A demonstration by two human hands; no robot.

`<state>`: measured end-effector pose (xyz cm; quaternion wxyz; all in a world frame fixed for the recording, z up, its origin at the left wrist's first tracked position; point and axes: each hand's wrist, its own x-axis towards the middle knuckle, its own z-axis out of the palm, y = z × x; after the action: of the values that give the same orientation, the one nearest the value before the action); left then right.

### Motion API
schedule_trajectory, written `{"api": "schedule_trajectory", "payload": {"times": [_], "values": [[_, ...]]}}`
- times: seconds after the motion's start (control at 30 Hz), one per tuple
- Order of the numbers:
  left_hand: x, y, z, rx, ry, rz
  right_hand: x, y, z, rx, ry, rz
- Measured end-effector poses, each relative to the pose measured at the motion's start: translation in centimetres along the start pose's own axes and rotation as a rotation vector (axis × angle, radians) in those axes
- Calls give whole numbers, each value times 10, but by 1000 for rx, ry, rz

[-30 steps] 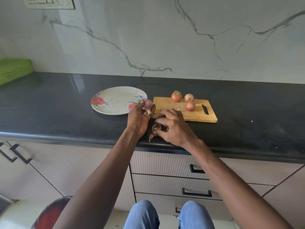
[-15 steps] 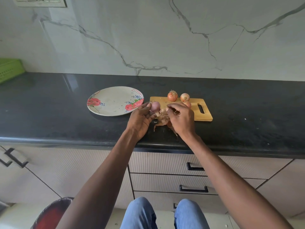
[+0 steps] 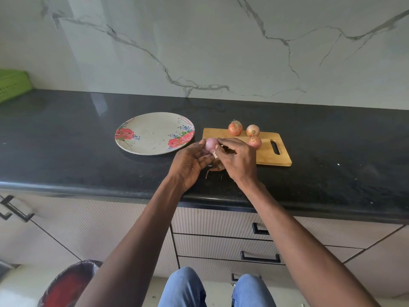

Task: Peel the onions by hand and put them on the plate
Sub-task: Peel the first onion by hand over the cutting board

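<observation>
Four onions are showing in all: one pale, peeled onion (image 3: 210, 144) is sitting up in the person's hands, and three unpeeled onions are lying on the wooden cutting board (image 3: 265, 156), one with a tuft of roots (image 3: 235, 128) at the back left, a second (image 3: 252, 130) just beside it at the back, and a third (image 3: 255, 142) just in front of that one, near the board's handle slot. The left hand (image 3: 188, 165) is cupping the peeled onion from below and from the left, fingers curled around it, while the right hand (image 3: 238, 160) is pinching at its top and right side with the fingertips; both hands are hovering over the counter at the board's left end, just to the right of the plate. There is one plate (image 3: 143, 138), round and printed with red roses, lying flat on the black countertop (image 3: 66, 140) to the left of the board, with nothing on it. A little heap of brown onion skins (image 3: 215, 166) is lying on the counter under the hands, half hidden by the right hand. A green plastic basket (image 3: 12, 84) is standing at the far left against the marbled wall. Below the counter edge, pale drawers with black handles (image 3: 261, 258) are showing between the forearms, the person's knees in blue jeans (image 3: 183, 289) are poking in at the bottom, and a dark bin with a red lining (image 3: 66, 284) is standing at the lower left.
</observation>
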<state>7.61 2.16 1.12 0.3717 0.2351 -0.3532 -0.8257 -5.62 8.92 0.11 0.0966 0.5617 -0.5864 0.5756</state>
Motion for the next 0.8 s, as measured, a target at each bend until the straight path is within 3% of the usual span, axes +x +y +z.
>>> {"api": "schedule_trajectory", "payload": {"times": [0.33, 0.8], "values": [[2, -4, 1, 64, 36, 63, 1, 3, 1, 105, -88, 75], [-5, -2, 7, 84, 80, 75, 0, 6, -1, 117, -39, 131]]}}
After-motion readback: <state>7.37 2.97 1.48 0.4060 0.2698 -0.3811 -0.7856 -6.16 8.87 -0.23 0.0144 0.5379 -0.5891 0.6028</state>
